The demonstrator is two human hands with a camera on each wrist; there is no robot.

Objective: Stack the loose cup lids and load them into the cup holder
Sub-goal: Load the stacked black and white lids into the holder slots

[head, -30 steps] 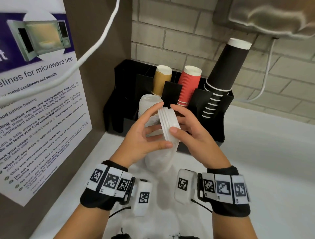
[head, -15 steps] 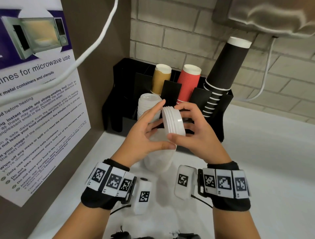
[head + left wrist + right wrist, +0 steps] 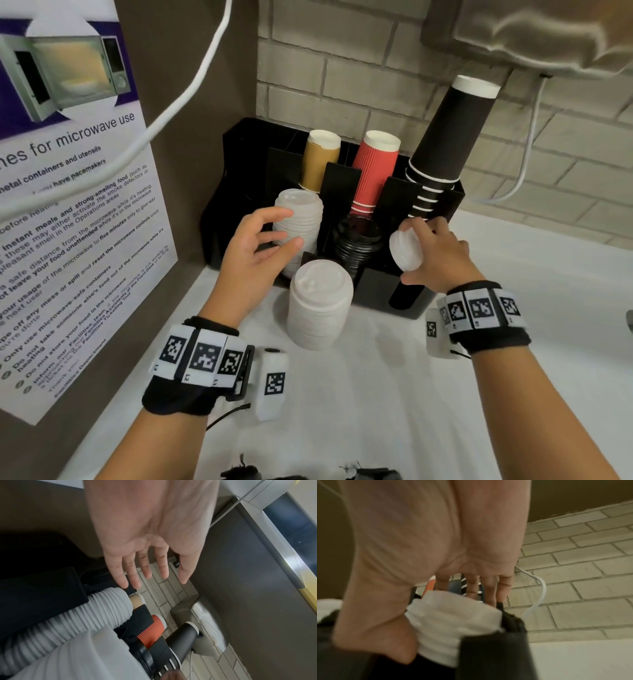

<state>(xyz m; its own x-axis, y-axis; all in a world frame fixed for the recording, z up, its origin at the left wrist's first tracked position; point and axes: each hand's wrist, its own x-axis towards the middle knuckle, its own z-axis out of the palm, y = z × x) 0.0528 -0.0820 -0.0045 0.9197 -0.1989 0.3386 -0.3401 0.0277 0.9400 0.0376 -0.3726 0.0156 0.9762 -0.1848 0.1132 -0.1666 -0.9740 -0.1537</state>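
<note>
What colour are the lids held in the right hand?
White; the small stack of lids in the right hand shows best in the head view.

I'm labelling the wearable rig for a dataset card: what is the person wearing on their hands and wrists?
Both hands are bare. The left wrist and the right wrist each carry a black fabric band ringed with white tiles printed with black square codes. A white box with one such code hangs on the inner side of each band, and thin black cables run from them.
</note>
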